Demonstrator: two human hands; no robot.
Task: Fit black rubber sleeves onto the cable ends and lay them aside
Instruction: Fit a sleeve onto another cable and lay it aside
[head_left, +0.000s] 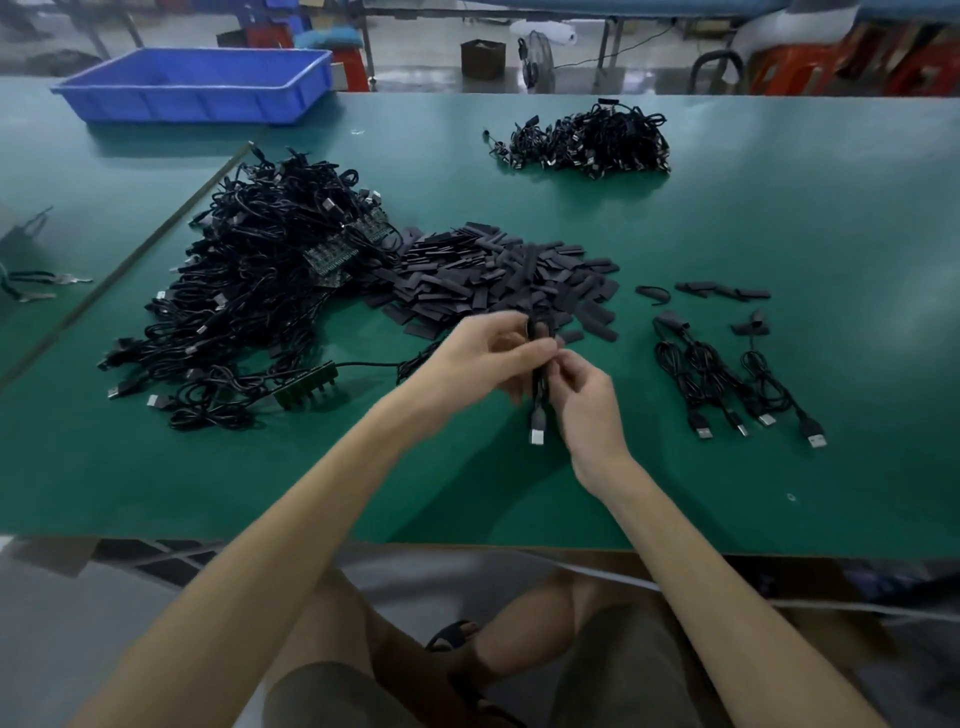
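Cable (536, 415) pinched standing up-and-down, left grip (483, 351) on the top end, right grip (589, 410) pinching just below, plug hanging low, top end likely next for sleeving.

Left hand (483, 353), right hand (589, 405) around cable (537, 420)

Cables (249, 291) left of sleeves (493, 275) (bin (197, 83) behind).

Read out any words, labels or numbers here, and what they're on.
No text can be read.
The blue bin shows no label.
Any print on the circuit boards or the far cardboard box is too small and blurred.
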